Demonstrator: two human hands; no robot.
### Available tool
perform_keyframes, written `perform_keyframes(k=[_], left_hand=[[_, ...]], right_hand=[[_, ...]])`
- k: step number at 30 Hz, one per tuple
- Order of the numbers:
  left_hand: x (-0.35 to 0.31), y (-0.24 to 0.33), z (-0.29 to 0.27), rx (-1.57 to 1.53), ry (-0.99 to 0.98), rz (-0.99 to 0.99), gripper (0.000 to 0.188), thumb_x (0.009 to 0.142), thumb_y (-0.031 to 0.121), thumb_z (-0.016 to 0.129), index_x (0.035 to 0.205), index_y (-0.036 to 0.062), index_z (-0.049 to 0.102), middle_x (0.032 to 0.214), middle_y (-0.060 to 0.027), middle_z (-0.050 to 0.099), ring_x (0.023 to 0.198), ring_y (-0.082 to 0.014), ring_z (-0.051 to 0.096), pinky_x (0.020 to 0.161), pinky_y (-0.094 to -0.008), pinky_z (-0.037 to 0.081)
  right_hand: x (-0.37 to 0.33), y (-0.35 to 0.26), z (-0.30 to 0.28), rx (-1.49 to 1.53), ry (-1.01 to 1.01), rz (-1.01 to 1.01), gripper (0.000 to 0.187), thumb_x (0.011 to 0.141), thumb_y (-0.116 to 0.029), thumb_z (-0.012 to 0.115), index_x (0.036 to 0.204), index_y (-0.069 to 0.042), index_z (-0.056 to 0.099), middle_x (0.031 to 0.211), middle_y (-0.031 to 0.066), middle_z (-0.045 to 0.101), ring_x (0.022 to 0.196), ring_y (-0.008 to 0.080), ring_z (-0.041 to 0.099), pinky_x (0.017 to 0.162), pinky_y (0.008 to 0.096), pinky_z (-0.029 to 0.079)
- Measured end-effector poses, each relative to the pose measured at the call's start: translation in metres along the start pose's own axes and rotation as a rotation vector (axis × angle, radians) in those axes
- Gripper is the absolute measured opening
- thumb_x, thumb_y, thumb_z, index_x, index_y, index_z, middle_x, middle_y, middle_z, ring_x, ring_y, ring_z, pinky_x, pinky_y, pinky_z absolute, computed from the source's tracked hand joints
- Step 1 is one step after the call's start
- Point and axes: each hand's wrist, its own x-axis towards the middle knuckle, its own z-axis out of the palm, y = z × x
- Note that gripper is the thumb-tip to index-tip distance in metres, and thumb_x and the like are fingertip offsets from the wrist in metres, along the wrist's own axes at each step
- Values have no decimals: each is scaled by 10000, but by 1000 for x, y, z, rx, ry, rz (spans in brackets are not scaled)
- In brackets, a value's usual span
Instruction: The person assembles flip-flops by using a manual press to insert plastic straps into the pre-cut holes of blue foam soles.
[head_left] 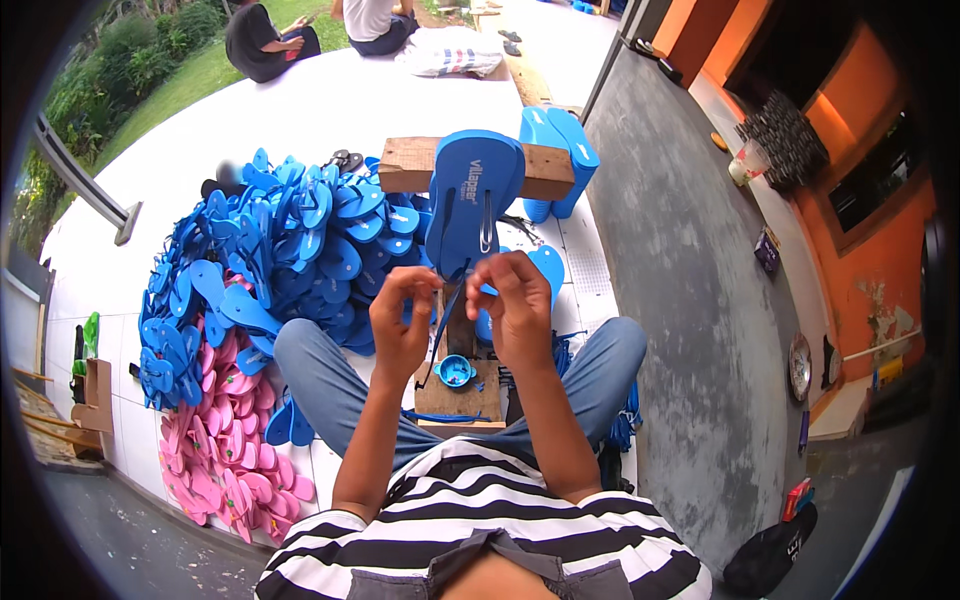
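Note:
A blue flip-flop sole (pixel 472 200) stands tilted against a wooden block (pixel 415 164) in front of me. A dark blue strap (pixel 447 305) hangs from the sole's near end. My left hand (pixel 400 320) pinches the strap from the left, and my right hand (pixel 518 305) grips it at the sole's lower tip. Between my knees lies a wooden board (pixel 462 395) with a small blue cup (pixel 455 371) on it.
A big heap of blue soles (pixel 270 250) and pink soles (pixel 220 450) lies to my left. Two blue soles (pixel 560 150) stand behind the block. Two people (pixel 265 40) sit at the far edge by the grass. A grey concrete floor (pixel 680 300) runs along the right.

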Motion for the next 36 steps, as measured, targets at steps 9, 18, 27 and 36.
perform_keyframes(k=[9, 18, 27, 36], left_hand=[[5, -5, -27, 409, -338, 261, 368, 689, -111, 585, 987, 76, 689, 1019, -60, 676, 926, -281, 594, 791, -368, 502], [1, 14, -22, 684, -744, 457, 294, 680, 175, 785, 953, 179, 676, 1105, 27, 631, 1154, -220, 555, 953, -386, 423], [-15, -5, 59, 549, -200, 432, 242, 656, 56, 802, 868, 101, 695, 842, -19, 620, 730, -217, 565, 651, -362, 426], [20, 8, 30, 262, 132, 373, 67, 795, -14, 606, 848, 24, 623, 845, -99, 588, 715, -220, 548, 632, -323, 439]], right_hand=[[-60, 68, -40, -422, -48, 399, 394, 948, -304, 642, 1207, -24, 541, 1021, 79, 624, 984, 172, 641, 705, 314, 551], [-90, -4, -44, -721, -13, 538, 244, 951, -203, 628, 1051, 18, 651, 829, 28, 647, 623, 77, 551, 562, 237, 466], [-36, -2, -30, -195, 526, -40, 279, 953, -240, 648, 1094, -1, 678, 958, 67, 687, 871, 114, 633, 753, 235, 495], [15, -25, -8, -241, -73, -40, 377, 1033, -341, 484, 877, -17, 599, 677, -46, 420, 612, 50, 344, 562, 217, 289]])
